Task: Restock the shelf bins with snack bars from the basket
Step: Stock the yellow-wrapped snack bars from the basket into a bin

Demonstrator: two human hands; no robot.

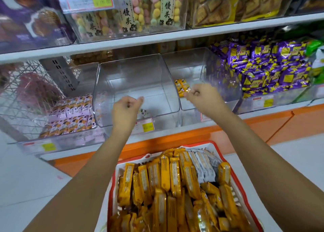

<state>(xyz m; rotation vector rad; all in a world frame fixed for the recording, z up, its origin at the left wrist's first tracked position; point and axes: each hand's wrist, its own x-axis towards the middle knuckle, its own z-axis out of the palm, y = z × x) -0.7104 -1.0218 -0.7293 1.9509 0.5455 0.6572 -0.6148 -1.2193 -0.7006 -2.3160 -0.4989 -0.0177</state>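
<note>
- Shop shelving (157,37) was recorded as the background, with clear bins ranged along the lower shelf.
- The middle bin (136,81) was shown nearly bare. In the right bin (194,63) only a few yellow bars (182,86) were seen, stacked against its left wall.
- The left hand (126,108) was held up before the middle bin. Its grip was closed, the fingers curled, and nothing was visible within.
- The right hand (201,96) was held at the mouth of the right bin, fingers likewise curled. A wrapper edge was seen at the fingertips, but whether it was pinched could not be told.
- The basket (194,143) was placed below the shelf edge, between the two forearms and nearer the person than either grip. It was heaped with snack bars (165,175).
- Most of these bars were laid with their long axes pointing toward the shelf, roughly in line with the forearms.
- A draw back and downward was judged to be required of either hand, and neither was judged clearly the nearer.
</note>
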